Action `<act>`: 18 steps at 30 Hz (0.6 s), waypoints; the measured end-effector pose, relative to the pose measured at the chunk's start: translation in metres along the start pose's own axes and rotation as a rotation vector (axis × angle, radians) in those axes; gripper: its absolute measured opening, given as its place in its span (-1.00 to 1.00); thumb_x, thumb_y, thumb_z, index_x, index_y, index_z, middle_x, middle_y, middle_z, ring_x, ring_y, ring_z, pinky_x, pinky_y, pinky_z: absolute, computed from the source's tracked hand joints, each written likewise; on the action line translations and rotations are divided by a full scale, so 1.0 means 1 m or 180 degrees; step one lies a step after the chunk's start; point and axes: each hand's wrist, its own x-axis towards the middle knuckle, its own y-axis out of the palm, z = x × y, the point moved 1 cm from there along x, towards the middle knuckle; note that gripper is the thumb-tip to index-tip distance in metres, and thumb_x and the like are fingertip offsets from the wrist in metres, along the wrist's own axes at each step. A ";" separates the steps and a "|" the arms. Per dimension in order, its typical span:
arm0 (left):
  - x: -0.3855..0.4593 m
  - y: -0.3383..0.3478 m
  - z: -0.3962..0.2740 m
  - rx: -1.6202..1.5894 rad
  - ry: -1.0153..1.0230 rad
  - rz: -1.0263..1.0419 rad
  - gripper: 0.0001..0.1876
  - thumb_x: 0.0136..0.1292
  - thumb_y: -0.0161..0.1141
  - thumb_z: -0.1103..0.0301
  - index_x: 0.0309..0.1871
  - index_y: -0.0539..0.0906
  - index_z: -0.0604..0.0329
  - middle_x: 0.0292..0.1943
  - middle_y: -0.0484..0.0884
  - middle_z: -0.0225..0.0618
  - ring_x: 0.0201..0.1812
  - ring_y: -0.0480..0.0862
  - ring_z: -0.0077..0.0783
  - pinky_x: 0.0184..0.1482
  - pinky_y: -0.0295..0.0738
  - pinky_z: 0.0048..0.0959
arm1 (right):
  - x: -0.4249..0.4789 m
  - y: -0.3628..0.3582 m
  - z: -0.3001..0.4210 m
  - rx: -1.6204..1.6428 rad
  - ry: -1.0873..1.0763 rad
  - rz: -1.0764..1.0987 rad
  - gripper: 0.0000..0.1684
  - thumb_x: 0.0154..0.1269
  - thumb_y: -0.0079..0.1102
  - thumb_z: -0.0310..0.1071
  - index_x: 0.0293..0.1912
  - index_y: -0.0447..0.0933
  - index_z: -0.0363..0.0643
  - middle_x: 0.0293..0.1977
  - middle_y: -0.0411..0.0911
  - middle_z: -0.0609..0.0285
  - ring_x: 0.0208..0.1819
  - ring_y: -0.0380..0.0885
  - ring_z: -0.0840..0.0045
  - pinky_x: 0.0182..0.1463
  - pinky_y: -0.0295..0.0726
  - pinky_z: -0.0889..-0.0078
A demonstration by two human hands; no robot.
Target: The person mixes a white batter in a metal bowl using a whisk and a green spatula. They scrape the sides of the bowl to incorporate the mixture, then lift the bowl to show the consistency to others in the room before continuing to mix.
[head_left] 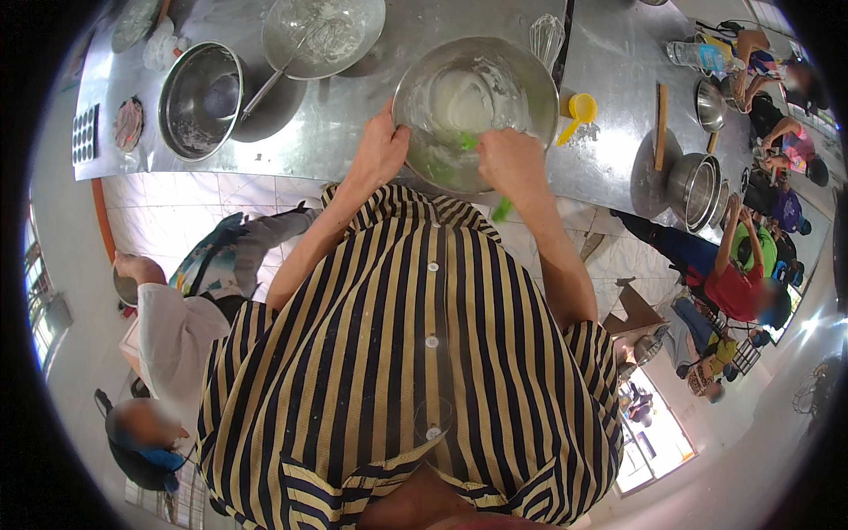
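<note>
A large stainless steel mixing bowl (424, 156) stands at the table's near edge, right in front of me. White batter or dough (464, 99) lies in its bottom and smears its wall. My left hand (384, 146) grips the bowl's rim on the left side, thumb at the rim. Over the bowl's near right part, my right hand (511, 159) is closed around a green utensil (502, 211). Green shows on both sides of that fist; the utensil's working end is mostly hidden or blurred, so its kind is unclear.
On the metal table (344, 126) are a flour-smeared bowl (361, 46) with a whisk (265, 89) and a deep steel bowl (173, 106). Another whisk (547, 40) lies behind my bowl; a yellow measuring cup (583, 108) sits right. Steel bowls (686, 189) and several people flank the right end.
</note>
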 end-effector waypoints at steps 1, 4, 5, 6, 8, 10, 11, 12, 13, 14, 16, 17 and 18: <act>-0.001 0.001 -0.001 -0.0060 -0.0038 -0.0029 -0.52 0.21 -0.06 0.54 0.24 0.42 0.42 -0.29 0.63 0.28 -0.20 0.69 0.16 -0.05 0.50 -0.13 | -0.002 -0.002 -0.006 -0.0017 0.0074 -0.0094 -0.90 0.02 0.24 -0.39 -0.45 0.63 -0.20 -0.46 0.64 -0.05 -0.38 0.68 0.09 -0.28 0.61 0.06; 0.006 -0.006 -0.005 -0.0090 0.0576 -0.0111 -0.52 0.21 -0.06 0.54 0.24 0.42 0.43 -0.31 0.63 0.28 -0.23 0.69 0.16 -0.08 0.51 -0.13 | -0.004 -0.011 -0.015 0.0068 0.0515 -0.0445 -0.86 0.11 0.23 -0.35 -0.46 0.63 -0.21 -0.44 0.65 -0.06 -0.37 0.67 0.07 -0.29 0.61 0.04; 0.005 -0.008 -0.008 -0.0085 0.0361 0.0024 -0.52 0.21 -0.06 0.54 0.24 0.42 0.43 -0.31 0.63 0.28 -0.23 0.69 0.17 -0.08 0.51 -0.13 | -0.003 -0.012 -0.018 0.0047 0.0554 -0.0473 -0.84 0.14 0.23 -0.33 -0.46 0.63 -0.21 -0.45 0.64 -0.06 -0.37 0.67 0.07 -0.29 0.61 0.04; 0.003 -0.010 -0.010 -0.0079 0.0146 0.0158 -0.52 0.21 -0.06 0.54 0.25 0.42 0.43 -0.31 0.63 0.29 -0.23 0.69 0.18 -0.08 0.51 -0.13 | -0.001 -0.012 -0.023 0.0026 0.0592 -0.0502 -0.82 0.16 0.23 -0.31 -0.46 0.63 -0.21 -0.46 0.64 -0.06 -0.38 0.67 0.06 -0.29 0.61 0.04; -0.003 -0.014 -0.021 0.0028 -0.0050 0.0345 -0.51 0.21 -0.06 0.54 0.25 0.42 0.42 -0.31 0.62 0.29 -0.24 0.68 0.20 -0.08 0.51 -0.12 | 0.002 -0.017 -0.023 -0.0014 0.0692 -0.0471 -0.79 0.21 0.22 -0.28 -0.44 0.64 -0.21 -0.46 0.64 -0.07 -0.37 0.66 0.05 -0.28 0.60 0.03; -0.007 -0.014 -0.027 0.0243 -0.0004 0.0438 -0.50 0.20 -0.06 0.55 0.26 0.42 0.41 -0.32 0.62 0.29 -0.26 0.67 0.23 -0.08 0.50 -0.10 | 0.006 -0.028 -0.020 -0.0041 0.0800 -0.0364 -0.77 0.26 0.20 -0.25 -0.39 0.67 -0.19 -0.47 0.62 -0.08 -0.34 0.64 0.03 -0.25 0.57 -0.01; -0.009 -0.012 -0.025 0.0311 0.0051 0.0487 -0.49 0.20 -0.06 0.55 0.27 0.41 0.40 -0.32 0.62 0.29 -0.25 0.66 0.24 -0.07 0.50 -0.10 | 0.008 -0.032 -0.018 0.0025 0.0778 -0.0430 -0.77 0.27 0.19 -0.25 -0.39 0.67 -0.18 -0.48 0.62 -0.08 -0.36 0.63 0.03 -0.25 0.57 -0.01; -0.011 -0.009 -0.022 0.0379 0.0101 0.0535 -0.48 0.20 -0.06 0.55 0.28 0.41 0.39 -0.32 0.62 0.30 -0.24 0.66 0.25 -0.06 0.49 -0.10 | 0.009 -0.036 -0.016 0.0092 0.0753 -0.0491 -0.77 0.28 0.18 -0.26 -0.40 0.66 -0.17 -0.48 0.62 -0.08 -0.37 0.63 0.02 -0.26 0.57 -0.01; -0.014 -0.007 -0.021 0.0446 0.0151 0.0584 -0.47 0.19 -0.06 0.55 0.29 0.40 0.38 -0.32 0.62 0.30 -0.23 0.66 0.26 -0.05 0.49 -0.09 | 0.009 -0.037 -0.014 0.0159 0.0730 -0.0552 -0.77 0.28 0.17 -0.26 -0.40 0.66 -0.15 -0.49 0.62 -0.08 -0.38 0.62 0.01 -0.27 0.57 -0.01; -0.017 -0.005 -0.021 0.0386 0.0076 0.0638 -0.47 0.19 -0.06 0.55 0.30 0.39 0.38 -0.31 0.62 0.31 -0.21 0.66 0.26 -0.04 0.48 -0.10 | 0.011 -0.036 -0.011 0.0235 0.0462 -0.0539 -0.77 0.29 0.15 -0.26 -0.40 0.66 -0.14 -0.49 0.61 -0.08 -0.40 0.62 0.00 -0.28 0.57 -0.01; -0.024 0.000 -0.026 0.0268 -0.0066 0.0758 -0.45 0.19 -0.06 0.55 0.32 0.37 0.37 -0.29 0.62 0.32 -0.18 0.66 0.26 -0.03 0.48 -0.11 | 0.013 -0.031 -0.007 0.0384 -0.0059 -0.0522 -0.76 0.30 0.13 -0.25 -0.41 0.66 -0.12 -0.50 0.60 -0.08 -0.42 0.61 0.00 -0.30 0.56 -0.01; -0.024 0.000 -0.027 0.0221 -0.0052 0.0657 -0.45 0.19 -0.06 0.55 0.32 0.36 0.37 -0.27 0.62 0.32 -0.15 0.66 0.26 -0.01 0.48 -0.11 | 0.012 -0.026 -0.001 0.0310 -0.0152 -0.0409 -0.76 0.30 0.13 -0.24 -0.41 0.65 -0.12 -0.50 0.60 -0.08 -0.42 0.61 0.00 -0.31 0.56 -0.01; -0.022 -0.001 -0.028 0.0161 -0.0031 0.0564 -0.44 0.20 -0.06 0.55 0.33 0.36 0.37 -0.25 0.62 0.33 -0.13 0.65 0.27 0.00 0.48 -0.12 | 0.011 -0.020 0.007 0.0224 -0.0235 -0.0293 -0.75 0.30 0.12 -0.22 -0.40 0.65 -0.11 -0.50 0.60 -0.08 -0.43 0.61 0.01 -0.31 0.56 -0.01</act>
